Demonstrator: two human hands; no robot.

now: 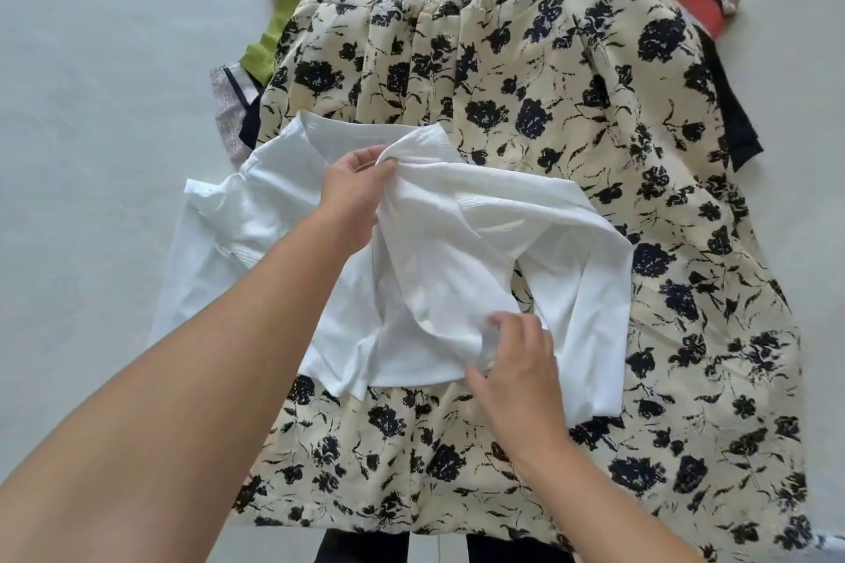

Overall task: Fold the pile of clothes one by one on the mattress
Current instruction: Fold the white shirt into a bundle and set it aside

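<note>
Left hand (354, 192) pinches the white top (439, 270) near its neckline; right hand (512, 357) pinches its lower hem. The top lies rumpled across a floral dress (548, 105), which covers other clothes (265, 46) on the pale mattress (100, 82).

Bright, even daylight; source not evident. Shadows faint and soft (thin ones under folds of the white top (457, 251)). No glare. Right hand (512, 357) slightly motion-blurred at the fingers. Wide-angle stretch toward frame edges, forearms enlarged.
</note>
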